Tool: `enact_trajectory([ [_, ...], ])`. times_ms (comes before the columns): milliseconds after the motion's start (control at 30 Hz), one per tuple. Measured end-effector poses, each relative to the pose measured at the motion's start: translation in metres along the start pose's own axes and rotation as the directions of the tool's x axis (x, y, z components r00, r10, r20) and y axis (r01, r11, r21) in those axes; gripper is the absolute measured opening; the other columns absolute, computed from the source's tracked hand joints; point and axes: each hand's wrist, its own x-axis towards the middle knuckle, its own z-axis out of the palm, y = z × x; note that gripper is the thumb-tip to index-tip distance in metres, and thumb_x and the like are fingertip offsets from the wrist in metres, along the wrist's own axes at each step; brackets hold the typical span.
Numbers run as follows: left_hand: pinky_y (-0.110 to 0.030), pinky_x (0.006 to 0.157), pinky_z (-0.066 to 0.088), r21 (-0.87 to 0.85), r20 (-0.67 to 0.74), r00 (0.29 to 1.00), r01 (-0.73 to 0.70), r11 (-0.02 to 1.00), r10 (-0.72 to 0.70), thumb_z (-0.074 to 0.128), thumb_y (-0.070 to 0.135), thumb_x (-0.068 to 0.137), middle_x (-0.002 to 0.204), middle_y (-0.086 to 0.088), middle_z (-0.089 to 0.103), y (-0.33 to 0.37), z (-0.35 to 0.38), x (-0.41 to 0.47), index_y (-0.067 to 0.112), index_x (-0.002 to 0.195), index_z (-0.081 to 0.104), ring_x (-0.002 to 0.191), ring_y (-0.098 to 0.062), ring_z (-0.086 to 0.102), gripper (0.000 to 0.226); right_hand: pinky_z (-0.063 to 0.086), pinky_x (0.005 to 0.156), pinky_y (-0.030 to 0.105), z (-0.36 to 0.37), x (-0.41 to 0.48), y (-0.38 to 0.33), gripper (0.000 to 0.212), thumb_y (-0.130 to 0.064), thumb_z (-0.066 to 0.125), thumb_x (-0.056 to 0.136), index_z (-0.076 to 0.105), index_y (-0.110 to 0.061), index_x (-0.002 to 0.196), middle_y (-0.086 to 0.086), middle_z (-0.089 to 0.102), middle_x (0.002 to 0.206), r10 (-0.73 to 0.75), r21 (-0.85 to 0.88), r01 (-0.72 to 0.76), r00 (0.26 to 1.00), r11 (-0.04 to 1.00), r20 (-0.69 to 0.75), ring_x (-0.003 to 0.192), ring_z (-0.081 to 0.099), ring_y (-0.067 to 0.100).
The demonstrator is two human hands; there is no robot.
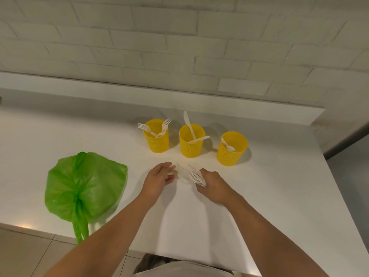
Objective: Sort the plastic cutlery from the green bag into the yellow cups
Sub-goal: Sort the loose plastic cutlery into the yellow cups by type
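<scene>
**Sorting a handful of cutlery in front of the cups**

Three yellow cups stand in a row on the worktop [259, 196], each apparently reserved for one type: the left cup [156, 139] holds forks, the middle cup [191, 143] knives, the right cup [231, 148] a spoon. The right hand [212, 181] is closed around a bundle of white cutlery [194, 175], held low just before the cups, probably so pieces can be drawn off singly. The left hand [158, 178], fingers loosely spread, touches the bundle's blurred far end; whether it pinches a piece cannot be told. The green bag [83, 186] lies slack to the left, near the worktop edge, its handles hanging over.
</scene>
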Motion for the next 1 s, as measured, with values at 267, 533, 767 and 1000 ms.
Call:
enact_trajectory([
  [267,-0.037,0.077,0.058,0.013,0.098,0.984,0.145,0.989,-0.146,0.046,0.022,0.108,0.085,-0.011,0.073,0.007,0.035,-0.043,0.003,0.12,0.063,0.074,-0.025,0.071,0.029,0.049,0.055,0.033,-0.006,-0.009,-0.023,0.008,-0.019,0.063,0.099,0.06,-0.013,0.102,-0.003,0.065,0.071,0.152,0.662,0.009,0.971,0.749,-0.186,0.052,0.056,0.017],
  [533,-0.049,0.093,0.058,-0.065,0.253,0.898,0.386,0.92,-0.359,0.043,0.034,0.11,0.093,-0.019,0.072,0.035,0.063,-0.078,0.002,0.112,0.065,0.081,-0.031,0.073,0.039,0.058,0.079,0.034,-0.028,-0.005,-0.067,0.012,-0.019,0.06,0.102,0.061,-0.008,0.108,-0.005,0.067,0.072,0.169,0.779,0.237,0.901,0.58,-0.4,0.078,0.07,0.021],
  [767,-0.044,0.079,0.059,-0.499,0.184,0.877,0.472,0.726,-0.444,0.037,0.033,0.109,0.097,-0.018,0.066,0.067,0.088,-0.071,-0.003,0.127,0.059,0.085,-0.029,0.067,0.047,0.052,0.052,0.033,-0.044,-0.007,-0.095,0.021,-0.014,0.075,0.091,0.061,-0.001,0.101,0.025,0.06,0.062,0.344,0.834,0.377,0.782,0.404,-0.52,0.05,0.059,0.026],
  [1000,-0.032,0.069,0.054,-0.548,0.187,0.929,0.368,0.751,-0.319,0.041,0.033,0.108,0.083,0.005,0.074,0.092,0.095,-0.072,0.017,0.127,0.067,0.102,-0.016,0.074,0.035,0.061,0.072,0.036,-0.04,-0.004,-0.107,0.018,-0.023,0.08,0.088,0.072,-0.014,0.101,0.003,0.073,0.072,0.283,0.855,0.311,0.849,0.415,-0.446,0.071,0.073,0.019],
])
